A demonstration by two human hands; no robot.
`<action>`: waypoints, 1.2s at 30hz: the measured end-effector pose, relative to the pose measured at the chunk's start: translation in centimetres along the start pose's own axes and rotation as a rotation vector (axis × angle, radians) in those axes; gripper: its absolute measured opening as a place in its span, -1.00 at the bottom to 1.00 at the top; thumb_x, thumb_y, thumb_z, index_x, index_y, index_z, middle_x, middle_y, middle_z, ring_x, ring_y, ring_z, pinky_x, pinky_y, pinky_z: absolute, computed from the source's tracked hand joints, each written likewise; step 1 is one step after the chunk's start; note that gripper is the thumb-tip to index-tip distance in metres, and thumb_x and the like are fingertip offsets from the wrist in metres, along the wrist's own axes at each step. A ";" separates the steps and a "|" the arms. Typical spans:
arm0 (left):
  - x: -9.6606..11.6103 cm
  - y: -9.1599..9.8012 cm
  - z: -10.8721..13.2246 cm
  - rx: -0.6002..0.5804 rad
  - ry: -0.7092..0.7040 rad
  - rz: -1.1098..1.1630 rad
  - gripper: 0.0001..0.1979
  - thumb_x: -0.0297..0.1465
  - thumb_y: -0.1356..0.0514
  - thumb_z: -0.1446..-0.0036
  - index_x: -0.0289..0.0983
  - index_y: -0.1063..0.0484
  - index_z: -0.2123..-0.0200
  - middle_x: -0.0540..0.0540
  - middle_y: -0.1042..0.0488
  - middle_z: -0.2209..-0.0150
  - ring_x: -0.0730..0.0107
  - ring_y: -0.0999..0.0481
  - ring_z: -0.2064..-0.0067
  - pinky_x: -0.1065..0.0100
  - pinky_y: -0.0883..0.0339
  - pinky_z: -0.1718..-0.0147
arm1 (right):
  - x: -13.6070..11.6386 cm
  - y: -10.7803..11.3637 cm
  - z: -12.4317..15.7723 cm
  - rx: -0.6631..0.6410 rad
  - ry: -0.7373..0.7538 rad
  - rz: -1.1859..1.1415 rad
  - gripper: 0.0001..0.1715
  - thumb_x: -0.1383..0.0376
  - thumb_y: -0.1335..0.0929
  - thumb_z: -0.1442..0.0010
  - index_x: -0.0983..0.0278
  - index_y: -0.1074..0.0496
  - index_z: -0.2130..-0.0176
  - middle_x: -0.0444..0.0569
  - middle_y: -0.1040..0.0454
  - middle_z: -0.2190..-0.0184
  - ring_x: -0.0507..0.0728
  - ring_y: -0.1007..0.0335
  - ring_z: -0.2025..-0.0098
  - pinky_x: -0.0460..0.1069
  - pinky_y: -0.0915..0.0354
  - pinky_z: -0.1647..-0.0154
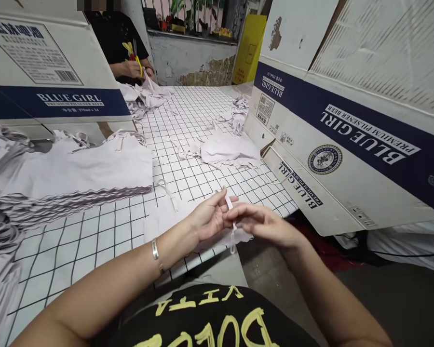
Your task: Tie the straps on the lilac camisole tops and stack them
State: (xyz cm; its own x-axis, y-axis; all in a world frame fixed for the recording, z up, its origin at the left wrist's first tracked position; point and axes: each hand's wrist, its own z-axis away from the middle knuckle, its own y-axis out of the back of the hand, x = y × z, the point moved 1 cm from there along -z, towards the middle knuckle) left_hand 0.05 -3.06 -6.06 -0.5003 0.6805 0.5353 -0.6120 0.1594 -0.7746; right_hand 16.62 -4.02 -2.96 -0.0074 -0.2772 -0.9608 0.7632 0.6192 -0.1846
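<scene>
Near the table's front edge, my left hand (210, 217) is closed on a narrow white strap (229, 200), pinched between thumb and fingers. My right hand (264, 225) touches the same strap from the right, its fingertips together on it. A looped end of the strap hangs below the fingers. Under and beside my hands lies a pale garment piece (157, 219) with a strap loop at its upper edge, partly hidden by my left hand and forearm.
Stacked pale garments (83, 168) lie at the left, and a smaller pile (229, 149) lies ahead on the grid-patterned table (169, 125). Large cartons stand left (54, 72) and right (347, 125). Across the table, a person (119, 43) holds yellow-handled scissors (137, 60) near fabric.
</scene>
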 end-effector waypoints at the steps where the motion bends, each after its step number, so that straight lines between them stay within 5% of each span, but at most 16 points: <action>1: 0.1 0.0 -0.3 0.022 -0.006 0.052 -0.71 -0.23 -0.07 -0.29 -0.33 -0.43 0.18 -0.17 -0.54 0.28 0.37 -0.55 0.33 0.30 -0.46 0.29 | 1.2 -0.7 1.1 0.042 -0.019 -0.059 -0.68 0.27 -0.46 -0.08 0.18 -0.47 0.12 0.03 -0.46 0.09 0.17 -0.43 0.03 0.09 -0.35 0.00; 6: 0.2 -0.2 -0.9 0.101 0.003 -0.002 -0.85 -0.38 -0.16 -0.22 -0.35 -0.46 0.26 -0.17 -0.53 0.23 0.37 -0.54 0.24 0.30 -0.44 0.15 | 4.7 -1.3 1.9 0.455 0.000 -0.326 -0.64 0.19 -0.49 -0.03 0.14 -0.35 0.19 -0.11 -0.40 0.25 0.04 -0.44 0.33 0.05 -0.43 0.21; 11: 1.6 -0.2 -1.5 0.130 -0.034 -0.210 -0.86 -0.37 -0.21 -0.17 -0.33 -0.50 0.29 -0.18 -0.53 0.10 0.31 -0.51 0.08 0.23 -0.37 0.02 | 4.8 0.2 1.1 0.225 -0.189 -0.191 -0.60 0.14 -0.50 -0.02 0.26 -0.45 0.16 -0.09 -0.46 0.39 0.02 -0.43 0.43 -0.02 -0.40 0.35; 17: 3.9 0.9 -2.9 0.169 -0.098 -0.389 -0.75 -0.24 -0.22 -0.16 -0.31 -0.49 0.23 -0.22 -0.53 0.10 0.24 -0.51 0.10 0.18 -0.38 0.10 | 4.1 1.9 0.9 -0.048 -0.257 0.133 -0.65 0.10 -0.45 -0.09 0.35 -0.57 0.30 0.00 -0.56 0.37 0.03 -0.45 0.32 -0.05 -0.33 0.18; 22: 4.1 3.3 -2.2 0.437 -0.272 -1.305 -0.63 -0.07 -0.24 -0.05 -0.30 -0.47 0.39 -0.19 -0.52 0.32 0.17 -0.46 0.24 0.11 -0.26 0.14 | 2.6 4.4 -1.3 0.148 -0.217 0.070 -0.71 0.15 -0.49 -0.03 0.33 -0.56 0.34 -0.10 -0.50 0.51 -0.05 -0.38 0.49 -0.15 -0.28 0.46; 26: 1.7 4.9 -0.9 0.551 -0.307 -1.806 -0.69 -0.14 -0.29 -0.01 -0.26 -0.44 0.35 -0.15 -0.50 0.26 0.03 -0.37 0.11 -0.02 -0.08 0.05 | 1.5 6.1 -4.3 0.274 -0.161 -0.127 -0.74 0.29 -0.55 0.09 0.32 -0.53 0.35 -0.08 -0.53 0.44 -0.01 -0.48 0.40 -0.15 -0.37 0.40; 31: 0.4 5.1 -0.7 0.552 -0.247 -1.749 -0.87 -0.32 -0.26 -0.07 -0.25 -0.40 0.41 -0.09 -0.49 0.27 0.09 -0.34 0.09 0.05 -0.03 0.08 | 1.7 6.5 -7.1 0.318 -0.175 -0.214 -0.70 0.35 -0.57 0.17 0.30 -0.50 0.37 -0.09 -0.52 0.44 0.03 -0.49 0.31 -0.12 -0.39 0.33; 36: 0.5 5.1 -0.7 0.558 -0.214 -1.573 -0.91 -0.32 -0.28 -0.07 -0.20 -0.51 0.37 -0.04 -0.55 0.30 0.12 -0.35 0.06 0.05 0.06 0.04 | 2.7 5.3 -8.1 0.322 0.020 -0.038 -0.67 0.30 -0.56 0.15 0.29 -0.43 0.38 -0.18 -0.45 0.46 -0.03 -0.38 0.40 -0.11 -0.28 0.36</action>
State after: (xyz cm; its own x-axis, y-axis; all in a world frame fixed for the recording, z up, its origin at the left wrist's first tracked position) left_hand -2.82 -1.42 -9.97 0.7258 0.0076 0.6878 -0.6665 0.2554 0.7004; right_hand 15.42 4.43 -8.20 -0.0504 -0.2793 -0.9589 0.9275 0.3431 -0.1487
